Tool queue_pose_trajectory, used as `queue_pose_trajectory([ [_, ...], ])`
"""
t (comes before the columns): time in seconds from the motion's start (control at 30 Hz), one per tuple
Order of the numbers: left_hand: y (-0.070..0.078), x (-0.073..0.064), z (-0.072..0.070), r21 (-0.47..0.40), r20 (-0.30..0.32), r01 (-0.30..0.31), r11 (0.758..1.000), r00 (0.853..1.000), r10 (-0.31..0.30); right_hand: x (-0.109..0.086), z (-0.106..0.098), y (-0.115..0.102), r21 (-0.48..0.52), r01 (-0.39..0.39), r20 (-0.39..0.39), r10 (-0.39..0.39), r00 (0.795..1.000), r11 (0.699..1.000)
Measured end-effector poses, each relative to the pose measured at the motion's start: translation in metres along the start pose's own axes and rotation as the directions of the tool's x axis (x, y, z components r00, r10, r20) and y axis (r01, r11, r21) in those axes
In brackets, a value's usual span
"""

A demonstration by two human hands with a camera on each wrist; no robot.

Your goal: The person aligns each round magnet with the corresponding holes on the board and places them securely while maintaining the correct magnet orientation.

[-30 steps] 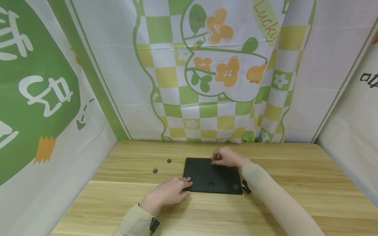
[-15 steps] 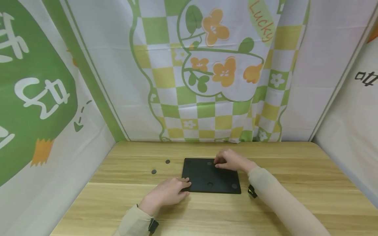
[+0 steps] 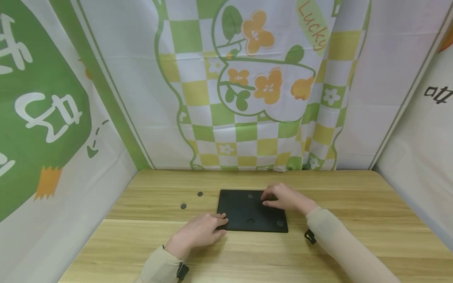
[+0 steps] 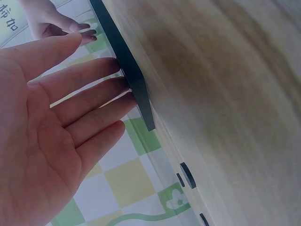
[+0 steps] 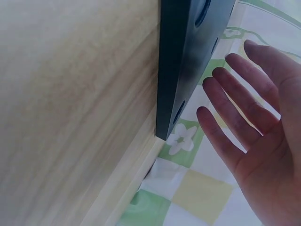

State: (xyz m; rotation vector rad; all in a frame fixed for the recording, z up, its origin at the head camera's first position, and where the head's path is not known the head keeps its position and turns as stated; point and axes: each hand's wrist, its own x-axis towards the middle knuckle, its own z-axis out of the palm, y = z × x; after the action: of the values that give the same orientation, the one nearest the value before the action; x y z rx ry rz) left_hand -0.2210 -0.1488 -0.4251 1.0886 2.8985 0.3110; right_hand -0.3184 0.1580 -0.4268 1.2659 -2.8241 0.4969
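Note:
A thin black rectangular board (image 3: pixel 237 210) lies on the wooden table, with small round marks on its upper face. One grey disc (image 3: pixel 250 196) is near the board's back edge and another disc (image 3: pixel 279 223) at its right front corner. My left hand (image 3: pixel 203 230) rests its fingertips on the board's left front corner, fingers extended. Over the back right part of the board hovers my right hand (image 3: pixel 284 196); in the right wrist view its fingers (image 5: pixel 235 110) are loosely spread, holding nothing and apart from the board.
Two loose dark discs, a farther one (image 3: pixel 199 193) and a nearer one (image 3: pixel 183 206), lie on the wooden table (image 3: pixel 155 224) left of the board. A patterned curtain (image 3: pixel 247 145) hangs behind the table, with printed cloth walls at both sides.
My right hand has drawn off the disc at the board's back edge and shifted right, leaving that disc uncovered. My left hand stays on the front corner.

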Motion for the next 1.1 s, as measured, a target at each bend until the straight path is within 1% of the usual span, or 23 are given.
queue_pose_trajectory([
  [0.2,-0.001,0.001,0.0,0.005,0.011,0.006,1.0,1.0,-0.006,-0.011,-0.003,-0.006,-0.004,0.015,-0.019,-0.015,1.0,1.0],
  [0.43,-0.002,0.001,0.002,0.02,0.002,0.0,1.0,1.0,0.0,-0.022,-0.002,-0.01,-0.011,0.011,-0.027,-0.012,1.0,1.0],
  [0.57,-0.001,0.002,0.001,0.018,0.007,0.005,1.0,1.0,-0.005,-0.029,-0.003,-0.012,-0.017,0.02,-0.037,-0.021,0.999,1.0],
  [0.67,-0.001,0.002,0.001,0.007,0.014,0.01,1.0,1.0,-0.01,-0.035,-0.004,-0.014,0.0,0.014,-0.04,-0.014,0.999,1.0],
  [0.77,-0.001,0.001,0.0,-0.002,0.013,0.01,1.0,1.0,-0.01,-0.04,-0.004,-0.016,0.017,-0.011,-0.03,0.011,0.999,1.0],
  [0.9,-0.001,0.0,0.0,-0.001,0.01,0.011,1.0,1.0,-0.011,-0.047,-0.003,-0.019,0.011,-0.031,-0.026,0.032,0.999,0.999],
  [1.1,-0.002,0.001,0.002,-0.003,0.018,0.015,1.0,1.0,-0.015,-0.055,-0.003,-0.025,0.019,-0.035,-0.026,0.035,0.999,0.999],
])
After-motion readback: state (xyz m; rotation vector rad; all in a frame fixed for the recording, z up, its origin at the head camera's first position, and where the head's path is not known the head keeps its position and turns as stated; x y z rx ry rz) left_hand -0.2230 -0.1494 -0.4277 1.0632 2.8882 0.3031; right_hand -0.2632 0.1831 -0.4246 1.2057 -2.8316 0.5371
